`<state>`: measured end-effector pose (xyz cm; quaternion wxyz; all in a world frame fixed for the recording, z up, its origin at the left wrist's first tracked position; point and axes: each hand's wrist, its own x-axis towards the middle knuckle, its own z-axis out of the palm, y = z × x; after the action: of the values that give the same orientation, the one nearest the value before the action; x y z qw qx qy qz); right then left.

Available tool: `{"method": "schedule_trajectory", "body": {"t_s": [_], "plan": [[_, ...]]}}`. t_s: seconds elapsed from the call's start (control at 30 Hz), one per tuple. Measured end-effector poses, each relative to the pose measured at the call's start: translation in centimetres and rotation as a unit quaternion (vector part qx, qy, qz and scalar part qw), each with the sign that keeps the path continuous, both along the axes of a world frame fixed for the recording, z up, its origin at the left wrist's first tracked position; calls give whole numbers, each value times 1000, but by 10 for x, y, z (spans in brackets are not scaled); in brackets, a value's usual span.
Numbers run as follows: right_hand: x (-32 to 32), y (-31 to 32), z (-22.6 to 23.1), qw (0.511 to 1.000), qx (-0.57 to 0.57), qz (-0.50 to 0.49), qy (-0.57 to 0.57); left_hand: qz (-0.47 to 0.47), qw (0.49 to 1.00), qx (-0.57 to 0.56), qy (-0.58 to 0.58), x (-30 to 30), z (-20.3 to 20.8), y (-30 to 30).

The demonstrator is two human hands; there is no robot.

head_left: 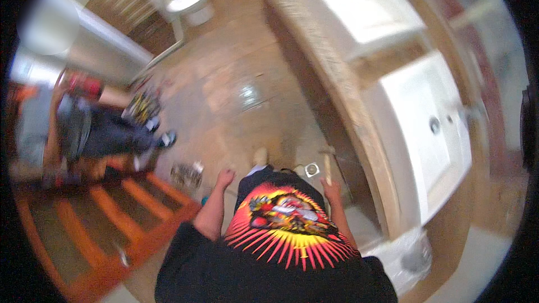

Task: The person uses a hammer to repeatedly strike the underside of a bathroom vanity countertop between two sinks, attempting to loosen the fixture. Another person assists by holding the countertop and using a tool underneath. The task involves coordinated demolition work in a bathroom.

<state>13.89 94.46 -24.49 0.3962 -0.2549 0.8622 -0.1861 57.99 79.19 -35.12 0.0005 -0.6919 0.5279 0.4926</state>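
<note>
My right hand (332, 188) hangs at my right side, closed round the handle of a hammer (328, 163). The hammer points away from me, its light-coloured crosswise head at the far end; its finer shape is blurred. At my left side hangs my left hand (225, 177), fingers curled into a fist with nothing showing in it. Beyond the hammer hand, near my feet, a square floor drain (311, 169) is set in the brown floor (224, 84).
Along the right runs a counter (359, 118) with two white basins (401, 129). An orange wooden door (132, 221) stands at lower left. Another person (92, 123) is at the left, near a pile of tools (143, 106). A toilet (193, 0) is at the far end.
</note>
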Motion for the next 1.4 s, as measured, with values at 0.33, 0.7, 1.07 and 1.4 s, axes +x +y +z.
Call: {"method": "schedule_trajectory", "body": {"t_s": [0.33,0.7,1.07,1.4], "plan": [[-64,-194,70,975,-188,-117,-8,119,980,98,125,-6,8,-8],[-83,-258,86,909,-224,-302,-179,121,985,100,72,19,30,10],[-86,-259,82,916,-211,-277,-200,111,986,59,106,24,12,1],[-85,-264,68,938,-168,-258,-157,55,987,78,127,44,10,-24]]}}
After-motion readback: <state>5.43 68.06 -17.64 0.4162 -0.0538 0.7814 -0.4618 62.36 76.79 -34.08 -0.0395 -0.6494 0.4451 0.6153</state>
